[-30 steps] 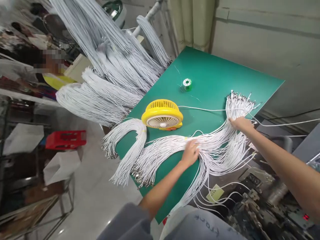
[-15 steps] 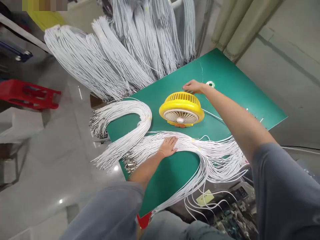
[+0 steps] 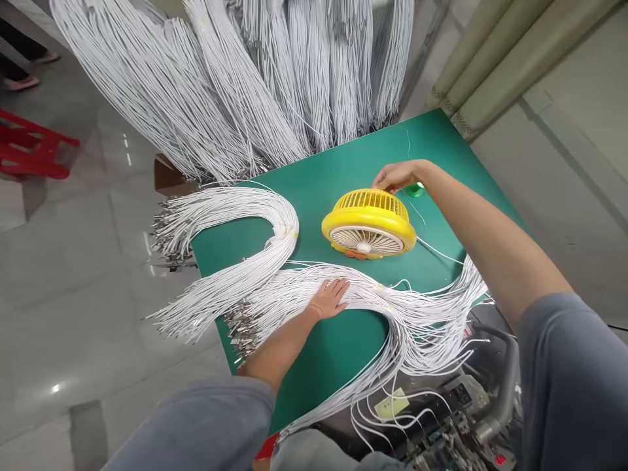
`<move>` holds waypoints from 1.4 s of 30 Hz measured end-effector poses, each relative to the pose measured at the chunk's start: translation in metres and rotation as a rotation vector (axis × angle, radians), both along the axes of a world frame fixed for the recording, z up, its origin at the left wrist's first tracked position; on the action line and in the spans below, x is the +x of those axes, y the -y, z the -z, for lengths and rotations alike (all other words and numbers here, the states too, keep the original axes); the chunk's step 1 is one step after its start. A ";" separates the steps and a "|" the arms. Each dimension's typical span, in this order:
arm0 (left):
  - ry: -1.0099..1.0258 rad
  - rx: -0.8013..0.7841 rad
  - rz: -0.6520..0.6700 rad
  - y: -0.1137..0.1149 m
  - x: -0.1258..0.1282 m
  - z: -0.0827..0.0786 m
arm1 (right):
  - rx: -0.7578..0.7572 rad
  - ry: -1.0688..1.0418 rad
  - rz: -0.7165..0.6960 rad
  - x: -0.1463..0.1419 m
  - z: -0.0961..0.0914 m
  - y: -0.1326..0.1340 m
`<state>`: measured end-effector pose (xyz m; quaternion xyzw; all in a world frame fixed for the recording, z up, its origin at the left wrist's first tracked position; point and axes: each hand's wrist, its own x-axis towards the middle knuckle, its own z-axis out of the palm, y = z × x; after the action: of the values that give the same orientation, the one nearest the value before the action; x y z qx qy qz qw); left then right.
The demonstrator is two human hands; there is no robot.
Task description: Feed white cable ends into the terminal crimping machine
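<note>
My left hand (image 3: pixel 330 299) lies flat, fingers stretched out, on a bundle of thin white cables (image 3: pixel 363 288) spread over the green table top (image 3: pixel 338 353). Metal-ended tips of that bundle (image 3: pixel 240 327) show to the left of my forearm. At the back of a yellow desk fan (image 3: pixel 367 222), the fingers of my right hand (image 3: pixel 395 176) are bent against its upper rear edge; the fingertips are partly hidden behind it. The fan's pale round grille faces me, tilted downward. Left of it rests a second, curved bundle of white cables (image 3: pixel 282 229), tied near its bend.
Large bundles of white cables (image 3: pixel 275 85) hang beyond the table's far edge. A green roll (image 3: pixel 416 190) sits just behind my right wrist. Dark machinery (image 3: pixel 461 418) and a yellow label (image 3: pixel 391 404) are at the lower right. A red stool (image 3: pixel 36 144) stands on the floor at left.
The view has shifted. My right hand's fingers have closed in on the fan's rear edge, and the fan sits slightly farther right relative to the bundles. My left hand stays on the cables.
</note>
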<state>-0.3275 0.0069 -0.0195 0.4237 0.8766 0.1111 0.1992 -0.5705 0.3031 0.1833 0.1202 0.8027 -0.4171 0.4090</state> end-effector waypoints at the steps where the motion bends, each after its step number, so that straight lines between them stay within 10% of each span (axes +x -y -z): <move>1: -0.011 0.003 0.006 0.000 0.000 0.000 | -0.003 -0.008 0.009 0.001 0.000 -0.001; 25: -0.259 0.022 0.098 0.003 0.002 0.019 | -0.531 -0.257 0.122 0.017 0.053 -0.022; 42: -0.242 0.022 0.083 0.000 0.003 0.020 | -0.363 -0.140 0.036 0.013 0.036 -0.028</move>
<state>-0.3249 0.0065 -0.0395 0.4720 0.8747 0.0601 0.0916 -0.5579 0.3314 0.1471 0.0296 0.7385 -0.5696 0.3595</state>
